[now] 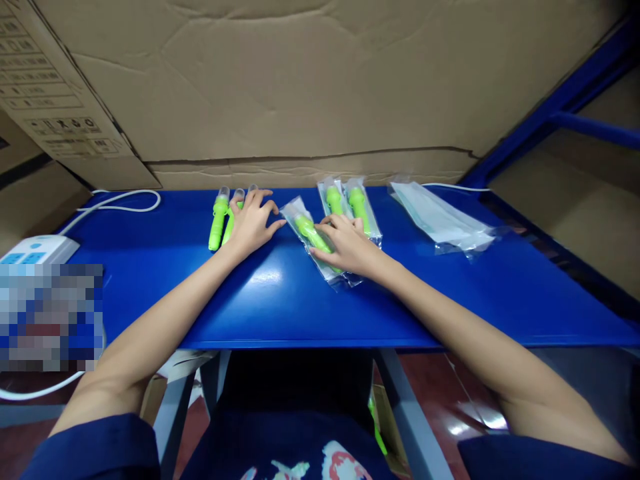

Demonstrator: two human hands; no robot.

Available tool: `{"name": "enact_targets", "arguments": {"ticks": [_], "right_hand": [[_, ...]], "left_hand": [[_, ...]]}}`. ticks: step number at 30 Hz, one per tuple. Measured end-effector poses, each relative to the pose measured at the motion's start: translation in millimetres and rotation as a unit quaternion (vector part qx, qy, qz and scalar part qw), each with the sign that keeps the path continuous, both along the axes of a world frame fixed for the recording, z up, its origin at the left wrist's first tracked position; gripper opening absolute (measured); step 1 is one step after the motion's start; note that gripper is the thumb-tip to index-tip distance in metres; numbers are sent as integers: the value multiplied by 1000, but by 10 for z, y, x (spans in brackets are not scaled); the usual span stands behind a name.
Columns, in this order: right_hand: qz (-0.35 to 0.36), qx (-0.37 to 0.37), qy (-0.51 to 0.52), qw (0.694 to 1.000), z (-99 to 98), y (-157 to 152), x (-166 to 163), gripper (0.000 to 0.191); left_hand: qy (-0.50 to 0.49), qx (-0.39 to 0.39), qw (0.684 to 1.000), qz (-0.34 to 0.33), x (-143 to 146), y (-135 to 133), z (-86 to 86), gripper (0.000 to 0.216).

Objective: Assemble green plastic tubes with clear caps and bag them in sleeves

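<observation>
My left hand (254,225) rests over a group of lime-green, torch-like sticks with clear caps, its fingers apart and thumb stretched to the right. One green stick (217,219) lies in full sight at the group's left; two beside it are partly covered by the hand. My right hand (347,245) is closed on a bagged green stick (311,233), which lies tilted in its clear plastic bag. Just behind that hand, two more bagged sticks (357,200) lie side by side, partly hidden by the fingers.
A stack of flat clear bags (443,217) lies at the right of the blue table (280,313). At the left are a white power strip (43,248) and its cable (127,208). A cardboard wall (310,87) stands behind; a blue metal frame (550,113) rises at right.
</observation>
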State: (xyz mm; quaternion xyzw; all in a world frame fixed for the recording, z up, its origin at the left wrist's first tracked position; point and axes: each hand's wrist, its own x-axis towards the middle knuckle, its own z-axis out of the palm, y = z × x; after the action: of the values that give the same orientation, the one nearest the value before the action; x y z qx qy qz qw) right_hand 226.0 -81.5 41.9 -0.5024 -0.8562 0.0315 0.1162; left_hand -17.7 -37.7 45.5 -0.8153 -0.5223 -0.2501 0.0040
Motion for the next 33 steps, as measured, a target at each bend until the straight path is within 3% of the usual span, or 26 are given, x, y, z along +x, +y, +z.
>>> {"name": "enact_targets", "arguments": {"ticks": [7,12,20,25,33], "right_hand": [[63,-52,66,994,16,1,25,47],[64,-72,130,987,29,4,61,41],[53,-113,206,971,53,-43,33,43],[46,-114,196,973,47,-40,36,47],[65,-116,195,972,113,-20,108,51]], "left_hand": [[45,11,999,-9,-69,40,-8,14],[54,22,998,-19,-51,19,2,10],[-24,18,997,-73,57,-68,15,20],[-53,-1,995,-81,68,-73,6,22],[-27,38,999,1,-45,-61,142,25]]}}
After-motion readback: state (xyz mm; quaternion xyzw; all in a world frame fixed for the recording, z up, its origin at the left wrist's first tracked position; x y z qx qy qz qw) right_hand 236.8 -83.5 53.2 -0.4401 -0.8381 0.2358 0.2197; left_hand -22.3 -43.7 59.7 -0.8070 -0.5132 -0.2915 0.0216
